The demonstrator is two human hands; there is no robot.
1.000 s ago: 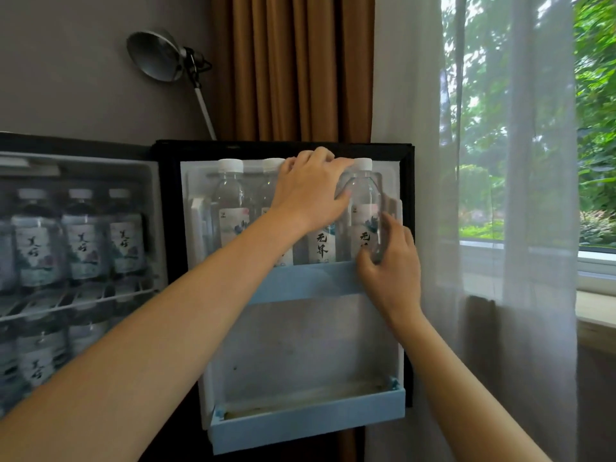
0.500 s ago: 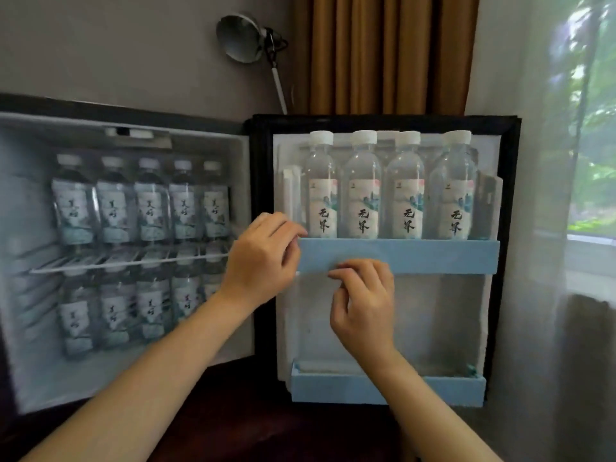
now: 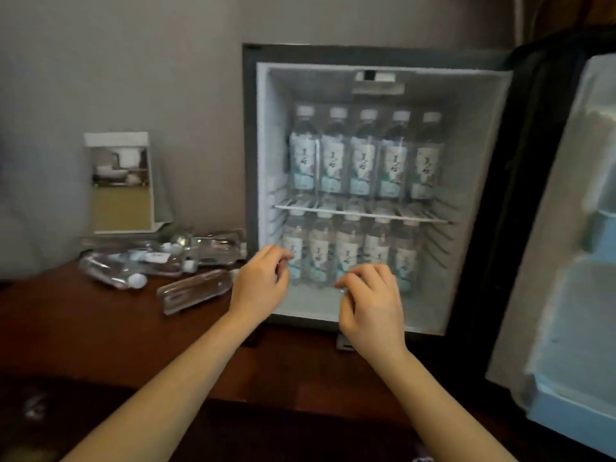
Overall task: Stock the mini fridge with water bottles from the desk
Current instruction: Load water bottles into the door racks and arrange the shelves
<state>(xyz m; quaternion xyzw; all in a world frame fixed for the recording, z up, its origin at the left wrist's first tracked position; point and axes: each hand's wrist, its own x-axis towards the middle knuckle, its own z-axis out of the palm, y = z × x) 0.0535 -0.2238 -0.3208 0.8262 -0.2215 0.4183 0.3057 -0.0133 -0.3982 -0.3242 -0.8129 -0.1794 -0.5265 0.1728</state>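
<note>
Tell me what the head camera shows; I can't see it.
An empty left hand and right hand hover before an open black mini fridge holding two rows of clear labelled water bottles. More clear bottles lie on the brown wooden desk beside it.

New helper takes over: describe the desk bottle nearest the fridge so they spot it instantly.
Start at the open fridge and look left along the desk. A pile of bottles lies by the wall; the bottle lies on its side in front of it, apart, left of the left hand.
</note>
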